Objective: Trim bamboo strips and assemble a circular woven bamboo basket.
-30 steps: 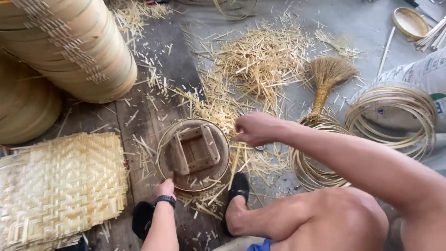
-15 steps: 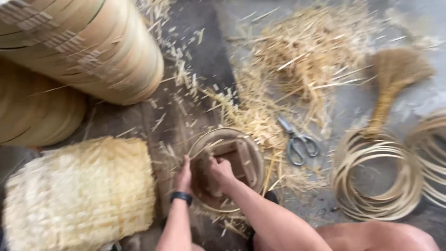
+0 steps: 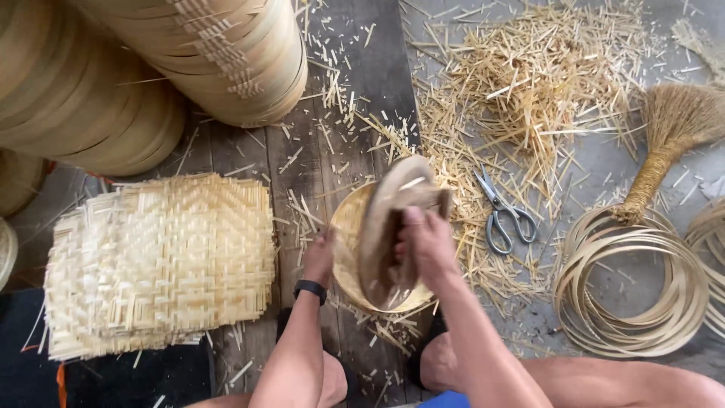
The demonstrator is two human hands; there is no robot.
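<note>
My right hand (image 3: 424, 242) grips a round wooden disc mould (image 3: 385, 219) and tilts it up on edge out of a shallow round bamboo basket (image 3: 349, 249). My left hand (image 3: 321, 257), with a black band on the wrist, holds the basket's left rim. The basket rests on dark floor planks between my feet. Grey-handled scissors (image 3: 502, 211) lie on the floor just right of my right hand, among straw cuttings.
A stack of woven bamboo mats (image 3: 162, 261) lies to the left. Tall stacks of bamboo hoops (image 3: 219, 53) stand at upper left. A heap of bamboo cuttings (image 3: 544, 83), a straw brush (image 3: 668, 143) and coiled bamboo strips (image 3: 630, 283) lie to the right.
My right hand left the scissors on the floor and came to the disc. The disc, flat inside the basket before, now stands tilted on edge. The view shifted left.
</note>
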